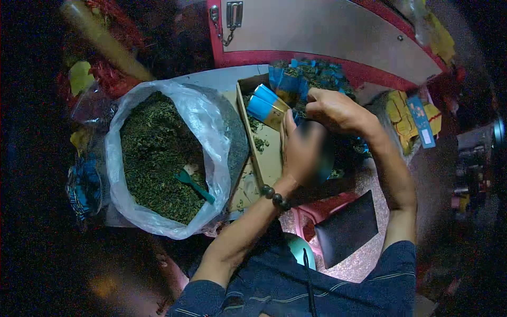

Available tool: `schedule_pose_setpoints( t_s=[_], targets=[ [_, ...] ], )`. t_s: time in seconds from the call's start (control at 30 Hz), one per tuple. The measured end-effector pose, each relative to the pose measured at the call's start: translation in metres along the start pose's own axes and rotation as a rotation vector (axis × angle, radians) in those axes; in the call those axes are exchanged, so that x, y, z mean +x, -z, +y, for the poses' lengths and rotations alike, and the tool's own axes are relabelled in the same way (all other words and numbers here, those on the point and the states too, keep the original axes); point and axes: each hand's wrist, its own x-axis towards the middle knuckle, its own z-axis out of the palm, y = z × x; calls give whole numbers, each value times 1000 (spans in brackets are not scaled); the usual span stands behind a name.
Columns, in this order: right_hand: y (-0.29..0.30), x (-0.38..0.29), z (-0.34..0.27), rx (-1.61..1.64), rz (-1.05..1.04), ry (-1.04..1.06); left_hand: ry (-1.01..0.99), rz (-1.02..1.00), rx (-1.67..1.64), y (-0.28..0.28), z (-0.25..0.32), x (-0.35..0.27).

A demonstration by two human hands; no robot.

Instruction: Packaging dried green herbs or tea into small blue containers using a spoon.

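Observation:
My left hand, with a dark bead bracelet at the wrist, is at blue and gold packets that stick out beyond its fingertips over a shallow box. Part of this hand is blurred, so its exact hold cannot be told. Just up and to the right, my right hand has its fingers bent above dried green leaves and more blue packets; whether it pinches anything is hidden. To the left, an open clear plastic bag holds a heap of dried leaves with a green plastic scoop on it.
A pale panel with a red frame and a metal latch stands behind the table. Yellow packets and a blue packet lie at the right. Packed blue bags are at the far left. A dark flat square is near my lap.

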Motion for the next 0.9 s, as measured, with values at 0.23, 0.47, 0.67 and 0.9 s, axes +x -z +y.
schedule_pose_setpoints(
  t_s=[0.23, 0.47, 0.67, 0.9],
  targets=[
    [15, 10, -3, 134, -60, 32, 51, 43, -98, -3, -3, 5],
    [16, 61, 10, 166, 71, 139, 212, 12, -244, -2, 5, 13],
    [-7, 135, -7, 72, 79, 204, 328, 1, -156, -2, 2, 9],
    [-30, 169, 0, -104, -437, -71, 329, -42, -193, 2, 4, 12]
  ],
)
